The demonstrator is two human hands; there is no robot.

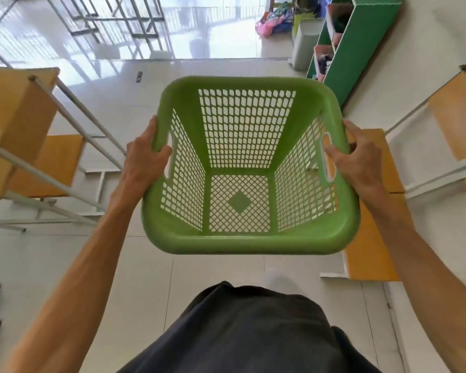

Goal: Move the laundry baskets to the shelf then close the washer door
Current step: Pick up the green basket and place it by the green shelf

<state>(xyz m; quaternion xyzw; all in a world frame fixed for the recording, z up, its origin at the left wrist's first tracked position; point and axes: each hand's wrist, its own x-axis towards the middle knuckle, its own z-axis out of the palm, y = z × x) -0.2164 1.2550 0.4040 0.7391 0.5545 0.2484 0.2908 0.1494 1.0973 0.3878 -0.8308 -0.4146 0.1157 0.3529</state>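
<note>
Dark clothing: soft fabric at 6 o'clock, nearest the lens.
Green basket: centre, held off the floor, empty; rigid plastic, lattice walls, rounded rim.
Left hand: clamped on the 9 o'clock rim.
Right hand: clamped on the 3 o'clock rim.
Risk: basket could clip the metal-framed racks at 9 and 3 o'clock.
Green shelf: 1 o'clock, well apart.
Washer: unseen.

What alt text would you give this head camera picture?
Two bare hands, left hand and right hand, hold an empty green basket by its rim above a pale tiled floor. A green shelf stands ahead on the right.
</note>
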